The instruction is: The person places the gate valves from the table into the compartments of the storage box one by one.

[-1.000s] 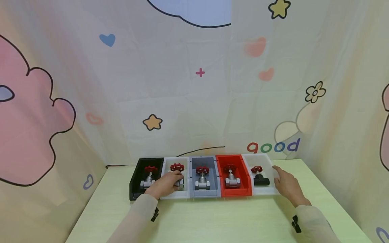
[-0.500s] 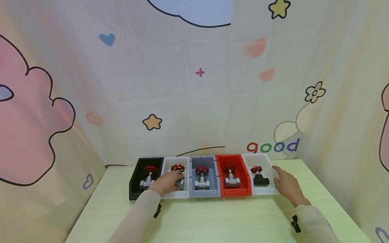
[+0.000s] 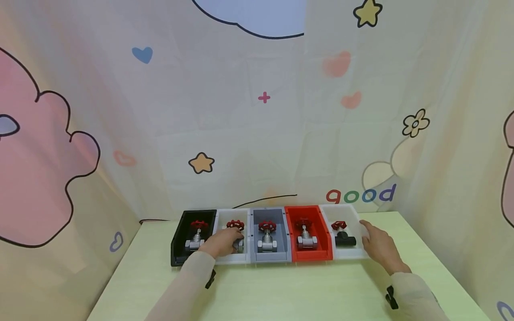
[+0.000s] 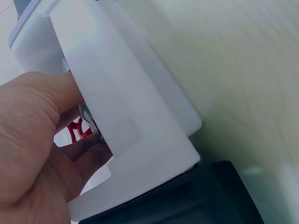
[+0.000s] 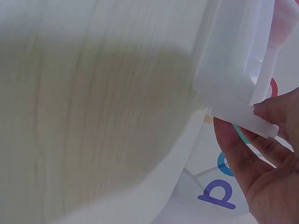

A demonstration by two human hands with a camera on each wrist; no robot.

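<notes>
My left hand (image 3: 221, 242) reaches into the second bin from the left, a white bin (image 4: 107, 84). Its fingers hold the metal body of a gate valve (image 3: 239, 245) with a red handwheel; the hand hides much of that body. In the left wrist view only a bit of metal and the red handwheel (image 4: 77, 130) show between thumb and fingers. At the row's other end, my right hand (image 3: 380, 245) pinches the rim of the rightmost white bin (image 5: 243, 120) between thumb and fingers. Inside that bin lies a black valve (image 3: 344, 239) with a red handle.
Similar metal valves lie in the black bin (image 3: 175, 249), the grey bin (image 3: 271, 256) and the red bin (image 3: 312, 254), all joined in one row. The row stands on a pale wooden table (image 3: 289, 290), before a printed curtain (image 3: 241, 133).
My left hand and forearm have shifted slightly to the right, and the handwheel of the held valve has moved a little with them. The right hand keeps its place on the rim.
</notes>
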